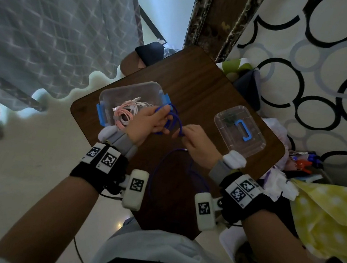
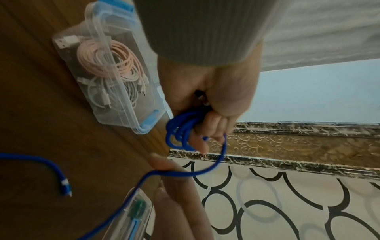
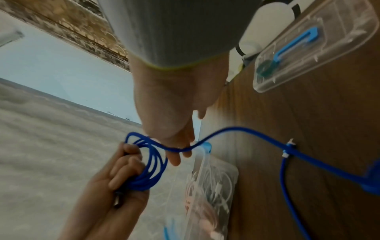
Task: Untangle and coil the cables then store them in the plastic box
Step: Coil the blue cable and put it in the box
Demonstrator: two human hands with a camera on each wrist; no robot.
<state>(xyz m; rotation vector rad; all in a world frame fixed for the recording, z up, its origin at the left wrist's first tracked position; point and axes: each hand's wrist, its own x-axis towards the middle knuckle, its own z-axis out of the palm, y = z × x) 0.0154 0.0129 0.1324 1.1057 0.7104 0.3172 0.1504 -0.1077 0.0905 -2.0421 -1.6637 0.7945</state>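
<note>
Here, on a dark wooden table: one clear plastic box with blue latches, open, holding coiled pink cable and white cables. Its clear lid, blue handle up, lies apart to the right. One blue cable, part coiled: the left hand grips several loops in curled fingers, just beside the box's near corner. The right hand pinches the running strand a short way from the coil. The loose remainder trails over the table toward the person, its white-tipped plug lying on the wood. Beyond the table: a circle-patterned covering, and yellow dotted cloth at right.
</note>
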